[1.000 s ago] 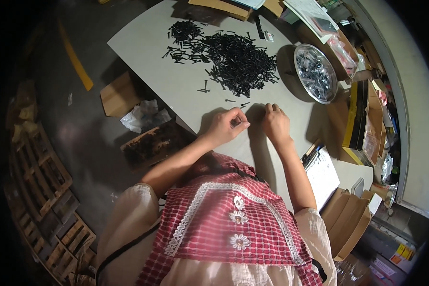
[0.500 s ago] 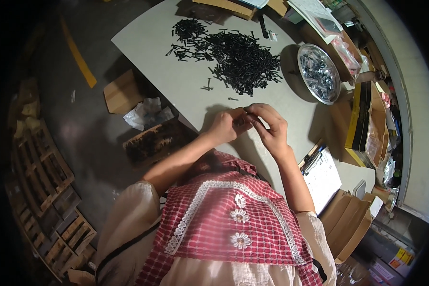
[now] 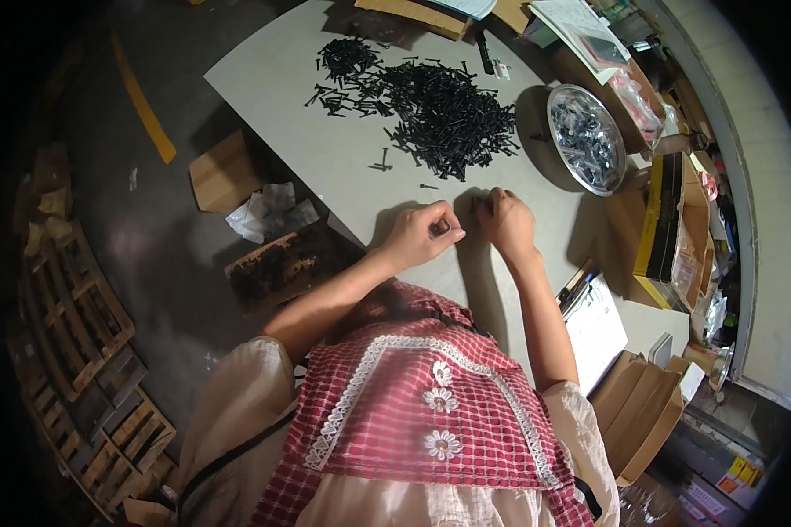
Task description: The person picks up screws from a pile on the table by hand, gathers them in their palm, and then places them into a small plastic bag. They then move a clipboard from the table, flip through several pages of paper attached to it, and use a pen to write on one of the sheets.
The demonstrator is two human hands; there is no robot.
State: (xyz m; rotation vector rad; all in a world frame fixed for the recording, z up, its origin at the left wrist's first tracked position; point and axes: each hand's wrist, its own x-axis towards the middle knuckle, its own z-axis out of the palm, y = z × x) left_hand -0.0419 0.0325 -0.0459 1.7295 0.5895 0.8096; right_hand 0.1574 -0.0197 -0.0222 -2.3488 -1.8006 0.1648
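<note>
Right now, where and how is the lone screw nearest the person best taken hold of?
Probably pinch the screw across the middle of its slim shaft, coming down from above on the person's side: it lies flat, roughly left to right, apart from the black screw pile.

A production workshop, by its furnishings: black screws (image 3: 453, 119) heaped on a pale desk (image 3: 277, 79), a metal bowl (image 3: 601, 187) of small parts (image 3: 580, 132) near them, a clipboard (image 3: 596, 327), open cardboard boxes (image 3: 646, 430), and wooden pallets (image 3: 79, 303) on a dark floor (image 3: 185, 281) marked with a yellow stripe (image 3: 140, 97).
</note>
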